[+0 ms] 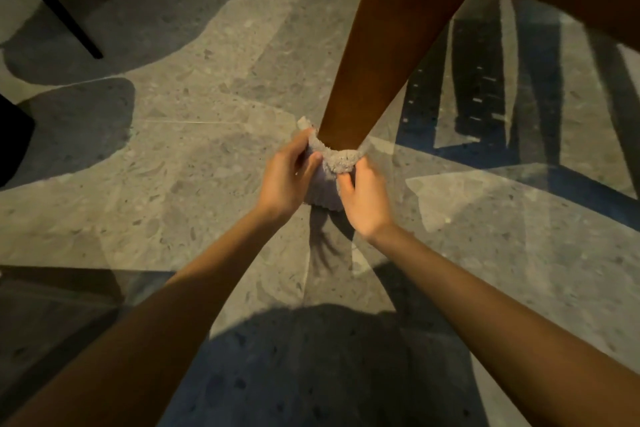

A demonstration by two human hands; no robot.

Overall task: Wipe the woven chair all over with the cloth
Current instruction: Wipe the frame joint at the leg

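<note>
1. Your left hand grips one end of the fluffy grey cloth, fingers curled round it.
2. Your right hand pinches the other end.
3. The cloth wraps round the foot of the brown wooden chair leg, down near the speckled grey stone floor.

Your left hand and right hand are bare; your left forearm, from 7 o'clock, and right forearm, from 5 o'clock, are uncovered too.
</note>
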